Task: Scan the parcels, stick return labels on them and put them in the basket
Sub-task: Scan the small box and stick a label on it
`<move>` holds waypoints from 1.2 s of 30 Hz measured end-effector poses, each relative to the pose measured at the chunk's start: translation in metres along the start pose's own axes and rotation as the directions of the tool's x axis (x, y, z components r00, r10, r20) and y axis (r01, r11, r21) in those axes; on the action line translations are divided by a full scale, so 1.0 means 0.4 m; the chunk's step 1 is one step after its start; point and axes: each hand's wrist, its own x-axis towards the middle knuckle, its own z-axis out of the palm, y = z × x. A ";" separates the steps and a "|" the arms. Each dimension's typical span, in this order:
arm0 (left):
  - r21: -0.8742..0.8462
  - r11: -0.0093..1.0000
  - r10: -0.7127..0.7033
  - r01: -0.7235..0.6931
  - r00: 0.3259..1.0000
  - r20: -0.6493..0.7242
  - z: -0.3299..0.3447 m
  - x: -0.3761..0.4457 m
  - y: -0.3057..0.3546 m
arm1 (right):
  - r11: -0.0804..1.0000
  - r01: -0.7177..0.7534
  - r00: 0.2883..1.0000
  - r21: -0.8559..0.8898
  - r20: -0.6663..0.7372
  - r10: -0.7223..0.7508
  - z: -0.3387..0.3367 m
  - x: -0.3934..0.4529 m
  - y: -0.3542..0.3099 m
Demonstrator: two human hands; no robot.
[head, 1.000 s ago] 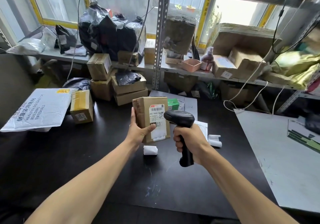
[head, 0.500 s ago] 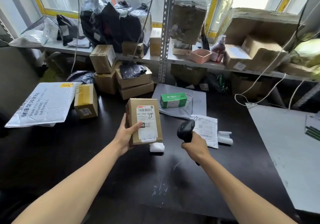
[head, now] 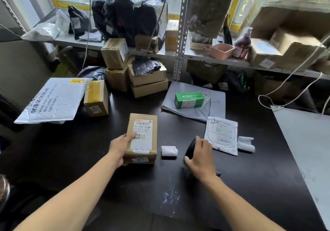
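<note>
A brown cardboard parcel (head: pixel 143 123) with a white shipping label lies flat on the black table (head: pixel 250 180). My left hand (head: pixel 119 148) grips its left side, thumb on the label. My right hand (head: pixel 201 159) rests over the black barcode scanner (head: pixel 190 149), which lies on the table; its fingers are loosely straight, and the handle end pokes out behind the wrist. A small white label roll (head: pixel 168 151) sits between parcel and scanner. No basket is in view.
A white mailer (head: pixel 221 134) and two white rolls (head: pixel 245 144) lie right of the scanner. A green box (head: pixel 189 99) sits on a grey bag (head: pixel 216 105). A taped box (head: pixel 96 96), a big white bag (head: pixel 51 99) and stacked boxes (head: pixel 148 82) stand behind. Shelves hold more parcels.
The parcel came down from upright in the air to flat on the table. The scanner was lowered from pointing at the label to lying on the table, my right hand loosening over it.
</note>
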 end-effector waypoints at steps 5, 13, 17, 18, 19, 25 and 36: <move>0.110 0.989 0.100 -0.096 0.995 -0.030 0.018 0.001 -0.005 | 0.929 0.364 0.924 -0.070 0.155 -0.351 0.034 0.038 -0.127; 0.337 0.932 0.191 -0.136 0.972 -0.136 0.019 -0.009 0.002 | 0.977 0.148 0.942 -0.151 0.322 -0.092 0.062 0.069 -0.184; 0.584 0.785 0.348 -0.208 0.927 -0.138 0.021 -0.044 0.051 | 0.896 -0.201 0.978 0.396 0.130 0.162 0.013 0.095 -0.217; 0.602 0.739 0.453 -0.301 0.884 -0.113 0.025 -0.061 0.067 | 0.787 -0.237 0.971 0.570 0.150 0.184 -0.012 0.099 -0.231; 0.602 0.688 0.544 -0.405 0.837 -0.058 0.031 -0.078 0.083 | 0.665 -0.246 0.969 0.706 0.176 0.172 -0.040 0.099 -0.247; 0.355 0.633 0.546 -0.688 0.722 0.426 0.041 -0.169 0.167 | 0.174 -0.260 0.965 0.950 0.263 0.009 -0.163 0.070 -0.345; 0.039 0.842 0.484 -0.538 0.785 0.386 -0.027 -0.209 0.232 | 0.131 -0.236 0.956 0.963 0.255 -0.148 -0.219 0.084 -0.423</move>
